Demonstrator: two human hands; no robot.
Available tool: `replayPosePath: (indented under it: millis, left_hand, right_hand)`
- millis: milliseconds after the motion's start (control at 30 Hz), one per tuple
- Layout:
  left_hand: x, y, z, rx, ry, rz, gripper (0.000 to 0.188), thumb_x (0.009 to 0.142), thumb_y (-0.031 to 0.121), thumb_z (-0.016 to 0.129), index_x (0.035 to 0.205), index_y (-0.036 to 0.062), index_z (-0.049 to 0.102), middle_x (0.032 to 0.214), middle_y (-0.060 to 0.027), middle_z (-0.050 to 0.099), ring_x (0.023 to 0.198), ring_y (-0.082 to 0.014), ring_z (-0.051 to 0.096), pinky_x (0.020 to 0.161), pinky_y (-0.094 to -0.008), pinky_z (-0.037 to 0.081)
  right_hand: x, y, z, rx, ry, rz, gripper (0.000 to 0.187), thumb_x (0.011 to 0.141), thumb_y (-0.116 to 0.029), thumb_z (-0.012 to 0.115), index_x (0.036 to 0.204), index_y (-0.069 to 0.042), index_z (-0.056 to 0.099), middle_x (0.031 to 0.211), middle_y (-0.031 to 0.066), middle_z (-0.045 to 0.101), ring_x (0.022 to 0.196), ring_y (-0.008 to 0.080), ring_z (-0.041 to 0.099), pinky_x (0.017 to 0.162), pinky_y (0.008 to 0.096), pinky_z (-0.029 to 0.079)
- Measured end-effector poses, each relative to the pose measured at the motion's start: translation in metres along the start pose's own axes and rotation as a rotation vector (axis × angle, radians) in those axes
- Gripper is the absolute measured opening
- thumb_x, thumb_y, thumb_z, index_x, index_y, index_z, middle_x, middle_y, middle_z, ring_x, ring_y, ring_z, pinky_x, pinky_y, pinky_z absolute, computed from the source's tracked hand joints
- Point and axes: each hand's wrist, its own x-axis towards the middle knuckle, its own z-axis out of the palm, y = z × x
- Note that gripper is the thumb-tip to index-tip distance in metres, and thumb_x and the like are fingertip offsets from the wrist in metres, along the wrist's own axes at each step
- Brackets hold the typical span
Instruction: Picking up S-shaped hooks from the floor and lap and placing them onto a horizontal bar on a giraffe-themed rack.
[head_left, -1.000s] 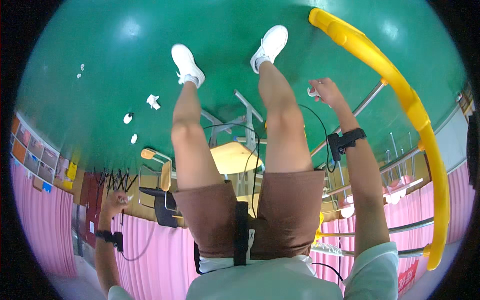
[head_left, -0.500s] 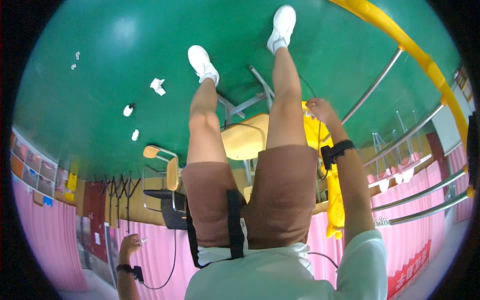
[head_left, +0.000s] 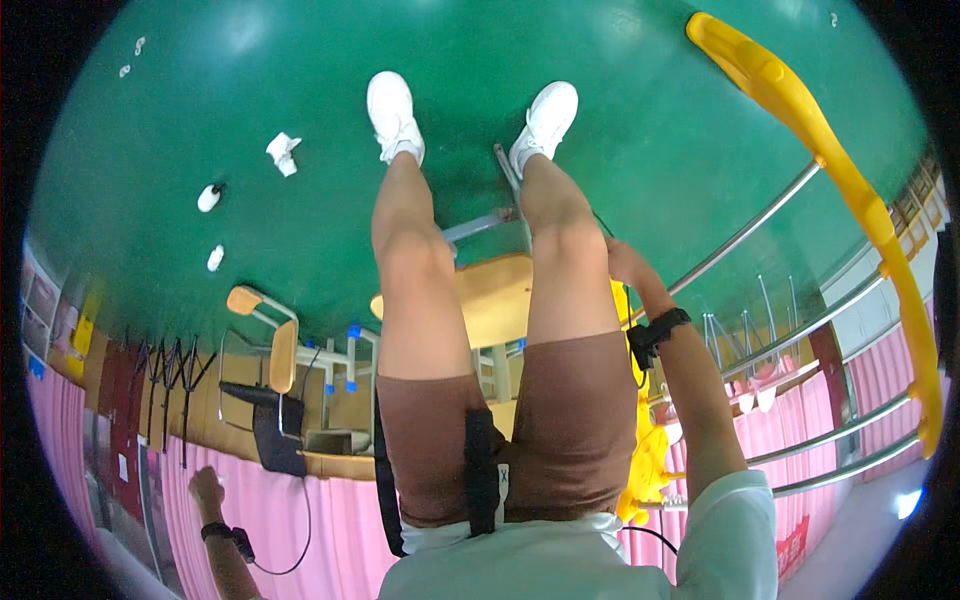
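Observation:
My left hand (head_left: 207,490) is raised out to the far left, in front of the pink curtain, with its fingers curled closed. Whatever may be inside it cannot be made out. My right hand (head_left: 628,262) hangs beside my right knee, its fingers partly hidden behind the leg. Near it are the wooden seat (head_left: 490,297) behind my legs and the yellow end piece (head_left: 652,460) of a rack. Each wrist wears a black band with a small cabled device. Both white shoes (head_left: 391,105) stand on the green floor.
A rack of metal bars (head_left: 745,232) with a curved yellow side (head_left: 820,110) rises at my right. Crumpled white paper (head_left: 284,154), a white bottle with a dark top (head_left: 208,198) and a smaller white bottle (head_left: 215,258) lie leftward. A wooden-backed chair (head_left: 283,355) stands at left; cables hang near both arms.
My right foot has come back closer to the left one. My right hand has dropped partly behind the knee. My left hand has shifted left, and the small pale thing at its fingers no longer shows.

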Motion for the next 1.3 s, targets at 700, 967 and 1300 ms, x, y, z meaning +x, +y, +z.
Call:
replayPosePath:
  millis: [700, 967, 1300]
  left_hand:
    - [-0.011, 0.443, -0.522, -1.32, 0.891, 1.193, 0.013, 0.076, -0.004, 0.066, 0.079, 0.0019, 0.054, 0.072, 0.0026, 0.052, 0.062, -0.0028, 0.042, 0.052, -0.0208, 0.031]
    - [-0.12, 0.476, -0.508, -1.108, 0.877, 1.573, 0.019, 0.07, -0.004, 0.07, 0.077, 0.0029, 0.054, 0.071, 0.0019, 0.053, 0.064, -0.0033, 0.046, 0.055, -0.0205, 0.035]
    - [-0.175, 0.601, -0.494, -1.046, 0.585, 1.885, 0.017, 0.078, 0.0, 0.069, 0.088, 0.0054, 0.055, 0.072, 0.0001, 0.057, 0.052, -0.0043, 0.047, 0.044, -0.0181, 0.035]
  right_hand:
    - [0.042, 0.065, -0.023, 0.223, 0.443, -0.306, 0.03, 0.087, -0.031, 0.06, 0.091, -0.005, 0.073, 0.078, 0.0117, 0.07, 0.066, 0.0186, 0.066, 0.064, 0.0336, 0.053]
    - [-0.044, 0.091, 0.021, 0.272, 0.738, -0.318, 0.033, 0.084, -0.035, 0.06, 0.091, -0.005, 0.073, 0.077, 0.0136, 0.07, 0.065, 0.0227, 0.065, 0.065, 0.0349, 0.052]
    - [-0.176, 0.172, 0.072, 0.511, 1.039, -0.448, 0.023, 0.081, -0.027, 0.062, 0.088, -0.006, 0.068, 0.075, 0.0058, 0.065, 0.069, 0.0139, 0.06, 0.062, 0.0303, 0.048]
